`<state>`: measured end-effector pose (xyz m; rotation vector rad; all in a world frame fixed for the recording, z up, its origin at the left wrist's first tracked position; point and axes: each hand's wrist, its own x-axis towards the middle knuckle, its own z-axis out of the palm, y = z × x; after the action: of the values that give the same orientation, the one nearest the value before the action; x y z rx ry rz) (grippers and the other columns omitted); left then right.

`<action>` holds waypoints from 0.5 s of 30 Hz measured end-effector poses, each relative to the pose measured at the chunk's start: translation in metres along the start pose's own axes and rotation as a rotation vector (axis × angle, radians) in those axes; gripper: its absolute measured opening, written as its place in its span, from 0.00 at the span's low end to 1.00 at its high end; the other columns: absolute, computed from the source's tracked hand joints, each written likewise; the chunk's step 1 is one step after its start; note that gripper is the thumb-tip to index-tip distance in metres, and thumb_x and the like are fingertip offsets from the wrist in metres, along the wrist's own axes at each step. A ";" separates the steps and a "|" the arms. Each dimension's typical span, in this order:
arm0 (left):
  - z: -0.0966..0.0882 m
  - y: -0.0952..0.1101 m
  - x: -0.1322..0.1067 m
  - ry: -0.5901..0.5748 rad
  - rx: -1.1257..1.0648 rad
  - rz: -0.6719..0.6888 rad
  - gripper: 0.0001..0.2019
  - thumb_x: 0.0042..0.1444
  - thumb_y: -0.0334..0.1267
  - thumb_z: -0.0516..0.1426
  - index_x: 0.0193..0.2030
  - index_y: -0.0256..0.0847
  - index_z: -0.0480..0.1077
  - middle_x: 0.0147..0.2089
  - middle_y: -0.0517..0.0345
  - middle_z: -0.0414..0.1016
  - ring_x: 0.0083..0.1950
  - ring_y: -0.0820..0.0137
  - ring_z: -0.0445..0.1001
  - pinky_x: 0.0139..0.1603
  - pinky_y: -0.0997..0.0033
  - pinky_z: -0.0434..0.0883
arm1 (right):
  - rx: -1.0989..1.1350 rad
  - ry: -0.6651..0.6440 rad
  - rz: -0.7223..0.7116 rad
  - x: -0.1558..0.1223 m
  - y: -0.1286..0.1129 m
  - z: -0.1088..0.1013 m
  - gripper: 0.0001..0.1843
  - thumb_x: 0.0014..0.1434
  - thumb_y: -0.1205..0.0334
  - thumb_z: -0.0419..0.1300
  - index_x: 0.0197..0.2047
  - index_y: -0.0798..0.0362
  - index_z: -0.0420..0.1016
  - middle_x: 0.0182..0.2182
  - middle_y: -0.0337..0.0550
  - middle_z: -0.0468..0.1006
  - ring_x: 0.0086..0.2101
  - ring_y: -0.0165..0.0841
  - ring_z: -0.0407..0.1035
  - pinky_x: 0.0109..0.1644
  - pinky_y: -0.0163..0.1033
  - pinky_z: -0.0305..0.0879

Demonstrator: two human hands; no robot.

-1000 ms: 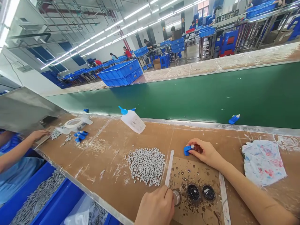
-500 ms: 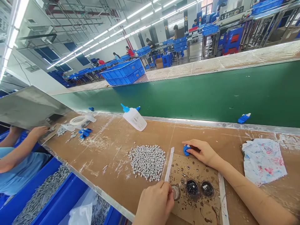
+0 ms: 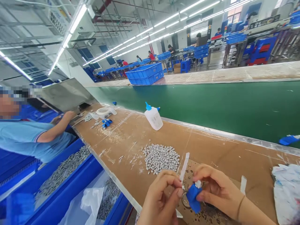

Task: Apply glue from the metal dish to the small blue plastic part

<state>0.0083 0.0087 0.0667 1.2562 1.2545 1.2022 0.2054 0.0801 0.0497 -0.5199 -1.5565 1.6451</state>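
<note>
My right hand (image 3: 217, 190) grips a small blue plastic part (image 3: 193, 197) with a white tip, held just above the brown bench (image 3: 211, 150). My left hand (image 3: 161, 200) is closed in a pinch right beside it, fingertips touching the part's white tip; what it pinches is too small to make out. Behind the hands lies a heap of small grey-white pieces (image 3: 161, 157) and a white strip (image 3: 184, 165). A metal ring (image 3: 184, 200) shows under the blue part.
A white glue bottle with a blue nozzle (image 3: 153, 117) stands near the green conveyor belt (image 3: 222, 103). A stained cloth (image 3: 287, 190) lies at right. A co-worker in light blue (image 3: 30, 137) sits at left, beside blue bins of grey pieces (image 3: 61, 172). Tape roll (image 3: 103, 111) far left.
My right hand lifted the blue part off the bench and brought it toward me; my left hand rose from the metal ring to meet it. The view swung left.
</note>
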 end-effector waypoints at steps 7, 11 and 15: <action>0.006 -0.002 0.000 -0.042 -0.106 -0.031 0.19 0.60 0.55 0.62 0.36 0.38 0.75 0.38 0.52 0.75 0.26 0.78 0.66 0.16 0.85 0.65 | -0.085 -0.009 0.020 -0.004 -0.017 0.010 0.11 0.65 0.59 0.66 0.48 0.34 0.78 0.39 0.38 0.72 0.35 0.28 0.71 0.34 0.27 0.73; 0.003 0.005 0.000 -0.048 -0.134 -0.077 0.12 0.57 0.46 0.65 0.34 0.37 0.77 0.36 0.54 0.76 0.27 0.79 0.69 0.20 0.87 0.64 | -0.086 -0.014 0.036 -0.006 -0.015 0.013 0.12 0.65 0.60 0.66 0.49 0.33 0.77 0.39 0.36 0.72 0.30 0.26 0.69 0.34 0.27 0.73; 0.003 0.010 0.001 -0.063 -0.092 -0.120 0.03 0.55 0.36 0.63 0.34 0.38 0.77 0.38 0.56 0.77 0.25 0.82 0.71 0.20 0.89 0.66 | -0.075 0.018 0.064 -0.006 -0.016 0.016 0.10 0.64 0.58 0.67 0.48 0.35 0.78 0.39 0.36 0.73 0.30 0.26 0.69 0.33 0.26 0.73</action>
<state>0.0117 0.0094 0.0763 1.1271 1.1982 1.1132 0.2012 0.0645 0.0659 -0.6285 -1.6083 1.6293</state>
